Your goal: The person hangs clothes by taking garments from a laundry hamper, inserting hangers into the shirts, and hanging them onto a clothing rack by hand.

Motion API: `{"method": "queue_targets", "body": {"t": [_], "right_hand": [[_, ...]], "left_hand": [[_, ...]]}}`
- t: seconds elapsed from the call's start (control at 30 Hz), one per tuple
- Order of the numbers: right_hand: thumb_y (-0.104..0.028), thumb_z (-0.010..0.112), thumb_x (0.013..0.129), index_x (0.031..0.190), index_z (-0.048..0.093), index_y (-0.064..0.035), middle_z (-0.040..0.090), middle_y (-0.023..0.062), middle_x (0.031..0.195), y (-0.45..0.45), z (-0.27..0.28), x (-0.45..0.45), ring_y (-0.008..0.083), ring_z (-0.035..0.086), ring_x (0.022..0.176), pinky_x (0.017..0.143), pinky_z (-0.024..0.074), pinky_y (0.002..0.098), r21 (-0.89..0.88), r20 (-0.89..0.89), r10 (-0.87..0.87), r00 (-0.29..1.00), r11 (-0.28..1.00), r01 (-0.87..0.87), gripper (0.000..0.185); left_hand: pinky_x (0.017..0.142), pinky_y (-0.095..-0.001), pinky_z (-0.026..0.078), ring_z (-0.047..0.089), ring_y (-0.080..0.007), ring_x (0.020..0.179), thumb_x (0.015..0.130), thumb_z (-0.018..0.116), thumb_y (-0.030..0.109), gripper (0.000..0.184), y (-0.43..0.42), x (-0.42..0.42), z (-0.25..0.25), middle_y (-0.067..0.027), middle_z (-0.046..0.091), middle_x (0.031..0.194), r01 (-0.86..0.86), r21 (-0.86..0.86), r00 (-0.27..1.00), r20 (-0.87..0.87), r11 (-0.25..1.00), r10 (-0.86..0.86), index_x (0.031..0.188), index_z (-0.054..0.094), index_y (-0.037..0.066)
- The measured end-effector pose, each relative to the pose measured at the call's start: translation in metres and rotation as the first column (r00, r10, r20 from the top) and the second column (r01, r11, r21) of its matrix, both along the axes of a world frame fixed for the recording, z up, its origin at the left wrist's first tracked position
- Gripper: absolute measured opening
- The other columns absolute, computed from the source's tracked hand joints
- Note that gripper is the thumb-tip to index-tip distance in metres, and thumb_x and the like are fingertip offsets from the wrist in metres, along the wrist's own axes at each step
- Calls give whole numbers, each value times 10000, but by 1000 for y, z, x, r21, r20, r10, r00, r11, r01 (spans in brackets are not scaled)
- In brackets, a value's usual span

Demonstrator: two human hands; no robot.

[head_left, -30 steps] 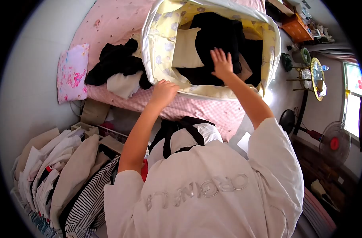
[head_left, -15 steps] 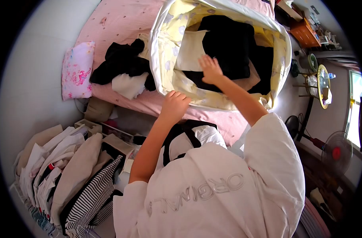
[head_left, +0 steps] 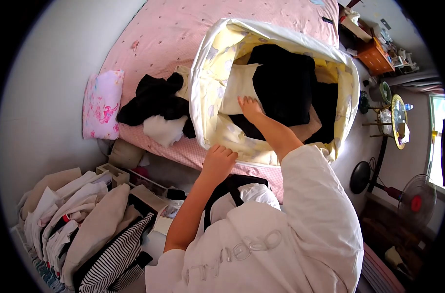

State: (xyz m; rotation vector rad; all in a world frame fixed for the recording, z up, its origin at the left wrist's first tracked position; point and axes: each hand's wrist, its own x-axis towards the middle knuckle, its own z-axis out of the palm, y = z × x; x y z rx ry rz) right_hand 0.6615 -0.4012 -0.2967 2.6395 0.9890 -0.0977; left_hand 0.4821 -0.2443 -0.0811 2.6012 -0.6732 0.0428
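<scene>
R hand, fingers slightly apart, is nearer, at near edge of cream cloth, whose visible length runs fwd; L hand clamped on bin rim.

The bag is made of creased cloth with a faint sheen, and its lining is finished smoother. The black garments are seen as matt cloth. The bed is covered by a dimpled cloth spread, the pillow by smooth fabric. The shirt is matt, its letters glossy.
</scene>
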Motion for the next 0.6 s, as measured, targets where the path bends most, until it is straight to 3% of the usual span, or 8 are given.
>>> {"method": "queue_targets", "body": {"t": [0.1, 0.13, 0.27, 0.3, 0.37, 0.47, 0.53, 0.6], "right_hand": [[-121, 435, 822, 1118, 492, -19, 577, 155, 1066, 8, 40, 25, 248, 591, 951, 748, 490, 356, 13, -396, -178, 901, 980, 199, 317], [-98, 444, 809, 969, 549, -32, 625, 129, 944, 3, 49, 29, 247, 634, 817, 646, 516, 325, 131, -293, -61, 954, 986, 103, 202], [-90, 446, 809, 994, 535, -43, 623, 101, 912, -17, 101, 47, 250, 627, 817, 643, 508, 333, 152, -230, 52, 972, 988, -16, 211], [-84, 447, 806, 996, 534, -52, 619, 104, 904, -19, 128, 48, 254, 626, 805, 638, 507, 344, 155, -228, 0, 974, 987, 36, 212], [-64, 447, 790, 970, 559, -71, 621, 134, 871, -34, 142, 58, 290, 616, 803, 659, 499, 373, 337, -202, -47, 978, 934, 115, 212], [-66, 469, 769, 1067, 562, -82, 620, 165, 926, -57, 186, 57, 329, 599, 842, 712, 490, 386, 562, -220, -168, 961, 783, 266, 313], [-48, 523, 748, 1162, 520, -95, 609, 171, 986, -75, 215, 60, 328, 594, 880, 753, 482, 368, 584, -370, -267, 890, 678, 446, 417], [-13, 573, 725, 1196, 496, -106, 606, 189, 983, -94, 244, 52, 316, 597, 894, 772, 471, 351, 757, -400, -226, 888, 464, 459, 487]], "left_hand": [[726, -316, 397, 540, -184, 737, 566, 674, 122, 235, 4, -2, 0, -14, 566, 726, 3, -7, 1000, -3, 1000, -3, 787, 599, 98], [727, -316, 397, 540, -185, 735, 568, 673, 124, 235, 5, -3, -1, -13, 567, 727, 4, -8, 1000, 7, 1000, -4, 790, 601, 97], [687, -304, 393, 521, -173, 671, 604, 598, 105, 87, 4, 1, -8, -5, 519, 639, 19, -90, 990, 143, 996, -6, 688, 573, 113], [700, -308, 393, 526, -178, 693, 601, 619, 115, 130, 6, 1, -7, -8, 535, 671, 29, -76, 994, 109, 997, -20, 725, 583, 106], [727, -317, 395, 536, -187, 737, 595, 662, 136, 219, 8, 1, -6, -14, 567, 736, 45, -48, 998, 43, 998, -43, 801, 603, 92], [714, -307, 389, 523, -179, 706, 595, 636, 116, 135, 8, 1, -10, -4, 535, 674, 57, -125, 991, 131, 991, -40, 717, 578, 109], [740, -313, 387, 525, -184, 737, 609, 639, 118, 150, 9, -3, -8, -10, 551, 709, 49, -115, 994, 105, 992, -36, 748, 585, 101], [774, -321, 383, 526, -192, 787, 622, 648, 131, 199, 9, -5, -6, -25, 564, 764, 47, -115, 996, 79, 992, -39, 808, 588, 88]]}}
